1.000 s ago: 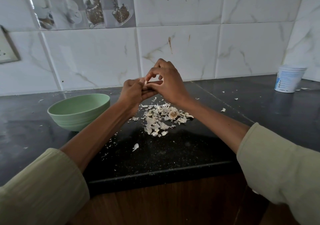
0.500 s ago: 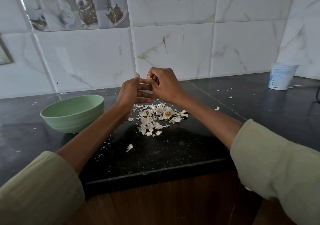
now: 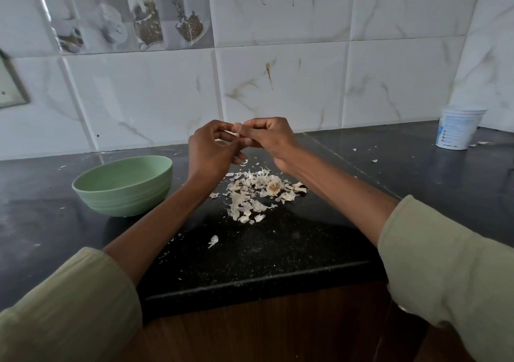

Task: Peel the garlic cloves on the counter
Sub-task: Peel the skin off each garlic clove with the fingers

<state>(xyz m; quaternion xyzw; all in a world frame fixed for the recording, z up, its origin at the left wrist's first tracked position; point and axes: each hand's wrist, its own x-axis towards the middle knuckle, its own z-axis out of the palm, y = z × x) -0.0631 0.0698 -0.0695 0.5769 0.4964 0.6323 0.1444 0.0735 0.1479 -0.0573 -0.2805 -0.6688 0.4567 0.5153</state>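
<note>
Head view shows both of my hands raised above the counter [image 3: 292, 253], fingertips meeting around one garlic clove [image 3: 238, 129]. My right hand [image 3: 271, 140] pinches the clove between thumb and curled fingers, while my left hand [image 3: 212, 150] pinches at its near end with thumb and forefinger, the other fingers loosely bent. A second ago my right index finger was arched high over the clove and my left hand was bunched tight against it; half a second ago the hands were pressed closer together. Now they have drawn slightly apart and the clove sits exposed between the two pinches, pale and small. Whether a strip of skin has just come free I cannot tell; it is too small to see. I judge I am midway through stripping this clove, turning it for a fresh edge.

Directly below the grip lies the heap of shed skins [image 3: 254, 197], with the dried root base [image 3: 274, 187] at its right side, so much peeling looks done. Below and to the left of my grip stands the green bowl [image 3: 122, 186], presumably for peeled cloves; its contents are hidden. Far right of the grip is a white tub [image 3: 459, 129].
</note>
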